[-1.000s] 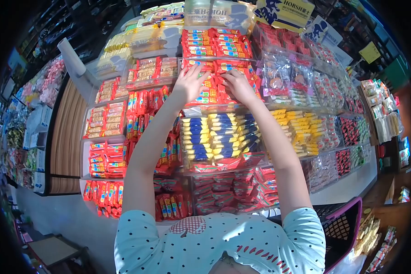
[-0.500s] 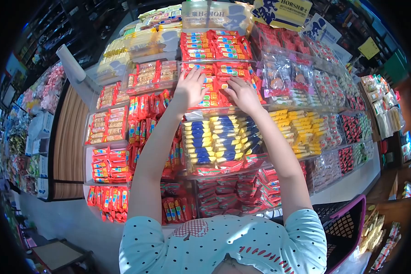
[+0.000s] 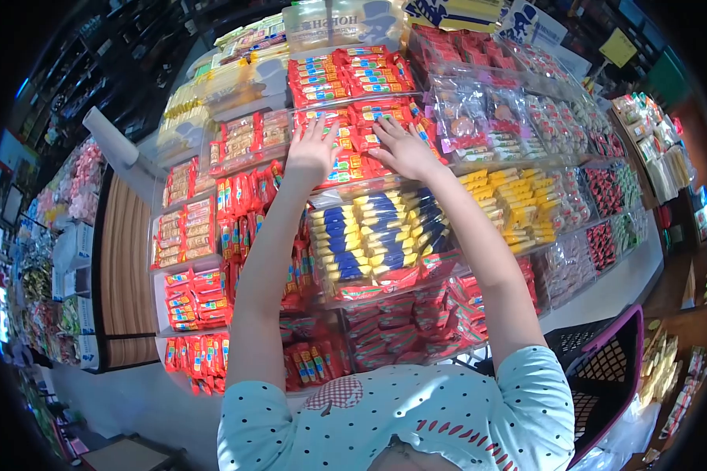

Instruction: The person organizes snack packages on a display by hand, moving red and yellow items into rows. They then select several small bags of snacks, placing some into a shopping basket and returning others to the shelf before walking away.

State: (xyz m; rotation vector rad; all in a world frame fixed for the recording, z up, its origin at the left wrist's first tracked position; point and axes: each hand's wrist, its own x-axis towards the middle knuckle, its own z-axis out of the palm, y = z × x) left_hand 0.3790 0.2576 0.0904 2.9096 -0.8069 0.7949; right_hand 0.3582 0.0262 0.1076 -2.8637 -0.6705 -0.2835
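Observation:
My left hand [image 3: 314, 151] lies palm down with fingers spread on the left part of a clear bin of red-wrapped snack bars [image 3: 353, 166]. On the same bin's right side, my right hand [image 3: 403, 147] rests flat, its fingers apart, touching the wrappers. Neither hand is closed round a bar. The bars lie in stacked rows, partly covered by my hands. Just below is a bin of yellow-and-blue wrapped snacks [image 3: 369, 235], between my forearms. Behind my fingers sits another bin of red snack bars [image 3: 349, 76].
Yellow packets [image 3: 513, 200] and clear-bagged sweets [image 3: 487, 118] fill bins on the right. To the left are bins of tan bars in red-edged wrappers [image 3: 184, 233] and a white roll [image 3: 111, 135]. A black basket with a purple rim [image 3: 635, 345] stands at lower right.
The view has shifted and tilted slightly. My left hand's fingers are more spread, and my right hand's fingers have straightened over the bars.

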